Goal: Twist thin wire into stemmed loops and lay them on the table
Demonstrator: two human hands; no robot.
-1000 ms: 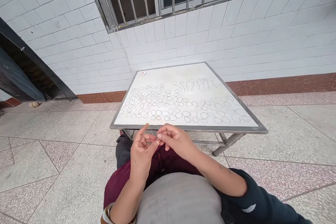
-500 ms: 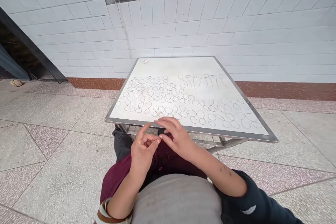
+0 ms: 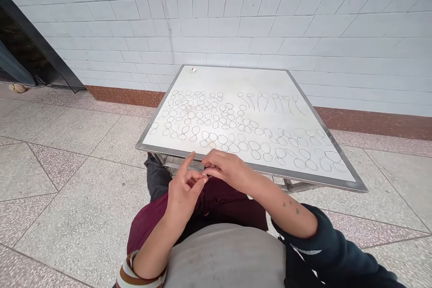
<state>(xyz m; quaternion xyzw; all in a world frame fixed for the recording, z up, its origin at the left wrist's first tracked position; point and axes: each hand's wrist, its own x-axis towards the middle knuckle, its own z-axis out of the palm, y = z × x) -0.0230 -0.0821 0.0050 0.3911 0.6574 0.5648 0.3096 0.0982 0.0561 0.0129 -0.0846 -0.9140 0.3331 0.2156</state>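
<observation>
Over my lap, just off the table's near edge, my left hand (image 3: 184, 191) pinches something thin between thumb and a finger, its index finger raised. My right hand (image 3: 227, 168) meets it from the right, its fingers bent and drawn together around the same spot; what they hold is too small to name. On the white tabletop (image 3: 229, 81) lie many thin dark loops, several rows of them shaped like figure eights. Toward the back right is a row of loops with long tails (image 3: 275, 101).
A small red-and-white item (image 3: 193, 70) rests at the table's back left corner. Behind stands a white tiled wall (image 3: 270, 27) with a hanging cord (image 3: 165, 9). A dark doorway (image 3: 20, 45) and a shoe (image 3: 17, 88) are at the left.
The view has tilted down a little. My right hand's fingers, spread before, have bent and closed in near my left fingertips. My left hand keeps its pinch.
</observation>
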